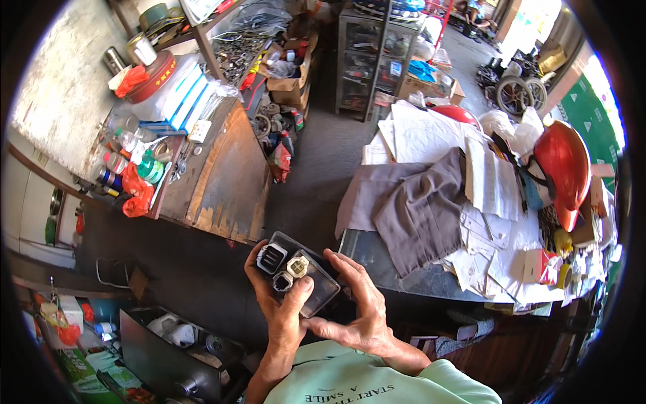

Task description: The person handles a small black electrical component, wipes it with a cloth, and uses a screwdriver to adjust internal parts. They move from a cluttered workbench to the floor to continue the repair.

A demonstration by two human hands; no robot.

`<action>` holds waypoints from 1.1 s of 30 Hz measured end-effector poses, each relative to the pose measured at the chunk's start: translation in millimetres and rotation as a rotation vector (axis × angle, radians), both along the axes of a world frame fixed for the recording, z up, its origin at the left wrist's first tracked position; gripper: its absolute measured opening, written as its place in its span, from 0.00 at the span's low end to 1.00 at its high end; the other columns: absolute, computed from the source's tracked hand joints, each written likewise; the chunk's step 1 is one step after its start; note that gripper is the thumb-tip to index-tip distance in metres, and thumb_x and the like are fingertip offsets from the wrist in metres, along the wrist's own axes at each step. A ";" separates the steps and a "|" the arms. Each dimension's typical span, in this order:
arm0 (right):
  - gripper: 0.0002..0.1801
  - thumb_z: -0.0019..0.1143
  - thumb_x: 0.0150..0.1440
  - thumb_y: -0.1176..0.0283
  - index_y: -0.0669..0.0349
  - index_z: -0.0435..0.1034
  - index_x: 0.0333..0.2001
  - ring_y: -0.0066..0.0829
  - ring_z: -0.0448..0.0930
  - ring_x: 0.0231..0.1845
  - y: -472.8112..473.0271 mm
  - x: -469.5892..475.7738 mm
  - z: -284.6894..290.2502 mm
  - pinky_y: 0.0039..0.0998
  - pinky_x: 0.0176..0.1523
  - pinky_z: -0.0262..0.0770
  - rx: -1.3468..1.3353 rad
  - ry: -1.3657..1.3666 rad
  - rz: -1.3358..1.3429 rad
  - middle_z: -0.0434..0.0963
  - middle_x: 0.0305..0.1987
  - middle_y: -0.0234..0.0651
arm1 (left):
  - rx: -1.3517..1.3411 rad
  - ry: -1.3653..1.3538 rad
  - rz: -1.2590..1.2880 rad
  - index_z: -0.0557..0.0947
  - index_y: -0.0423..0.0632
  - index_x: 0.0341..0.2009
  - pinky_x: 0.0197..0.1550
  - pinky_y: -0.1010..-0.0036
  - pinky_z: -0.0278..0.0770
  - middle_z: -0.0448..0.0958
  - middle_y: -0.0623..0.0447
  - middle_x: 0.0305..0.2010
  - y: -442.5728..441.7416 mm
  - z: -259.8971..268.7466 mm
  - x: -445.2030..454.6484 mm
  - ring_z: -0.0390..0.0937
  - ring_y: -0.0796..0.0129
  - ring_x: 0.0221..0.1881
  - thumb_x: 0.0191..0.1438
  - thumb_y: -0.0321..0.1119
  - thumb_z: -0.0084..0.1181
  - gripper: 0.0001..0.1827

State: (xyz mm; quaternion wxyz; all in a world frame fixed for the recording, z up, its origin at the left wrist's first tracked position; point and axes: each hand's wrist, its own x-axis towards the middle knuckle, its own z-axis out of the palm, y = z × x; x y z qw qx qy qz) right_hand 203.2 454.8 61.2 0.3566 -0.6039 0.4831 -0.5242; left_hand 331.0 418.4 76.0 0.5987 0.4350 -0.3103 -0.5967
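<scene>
A flat box of clear, smoky plastic [323, 299] is held tilted above the floor in front of my body. My left hand [282, 303] grips it from the left, fingers around the far side and thumb lying across its top. On top of the box sit a grey-and-black plug-like connector housing [272, 258], a cream connector housing [298, 266] and a smaller pale-rimmed one with a dark opening [282, 281]. My left thumb rests close to the cream one. My right hand [361, 308] curves around the box's right side, fingers and thumb apart; whether it touches the box is unclear.
Right of my hands, a desk [363, 252] carries a grey-brown cloth [424, 217], papers [424, 129] and a red helmet [565, 161]. A worn wooden cabinet [227, 187] with bottles stands to the left. Lower left is an open drawer [166, 358]. A glass-fronted cabinet [358, 65] stands ahead.
</scene>
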 end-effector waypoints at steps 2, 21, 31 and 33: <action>0.53 0.80 0.38 0.62 0.69 0.60 0.65 0.53 0.70 0.64 -18.5 -1.1 -9.5 0.44 0.64 0.70 -0.106 0.016 0.030 0.67 0.64 0.58 | -0.036 0.062 0.003 0.55 0.44 0.66 0.60 0.65 0.67 0.65 0.46 0.55 -8.3 -1.1 6.8 0.67 0.60 0.56 0.40 0.31 0.56 0.45; 0.42 0.77 0.37 0.69 0.69 0.67 0.58 0.30 0.79 0.50 -170.6 102.5 -13.1 0.32 0.57 0.73 0.064 -0.327 -0.194 0.79 0.49 0.39 | -0.113 0.122 -0.335 0.62 0.36 0.64 0.57 0.65 0.73 0.71 0.45 0.57 -190.8 -38.7 117.4 0.73 0.58 0.54 0.40 0.45 0.75 0.52; 0.46 0.49 0.50 0.32 0.67 0.74 0.49 0.36 0.76 0.46 -209.4 97.6 -39.3 0.39 0.62 0.66 0.576 -1.649 -0.117 0.80 0.45 0.43 | 0.368 0.487 -0.554 0.71 0.40 0.58 0.25 0.68 0.79 0.77 0.43 0.43 -249.8 -43.5 119.2 0.78 0.56 0.37 0.48 0.34 0.56 0.30; 0.44 0.50 0.50 0.33 0.67 0.75 0.48 0.36 0.77 0.44 -213.3 86.5 -40.4 0.36 0.58 0.68 0.524 -1.846 -0.078 0.81 0.43 0.42 | 0.345 0.384 -0.583 0.71 0.38 0.57 0.23 0.68 0.79 0.77 0.41 0.43 -261.2 -41.5 110.1 0.79 0.56 0.34 0.47 0.33 0.55 0.30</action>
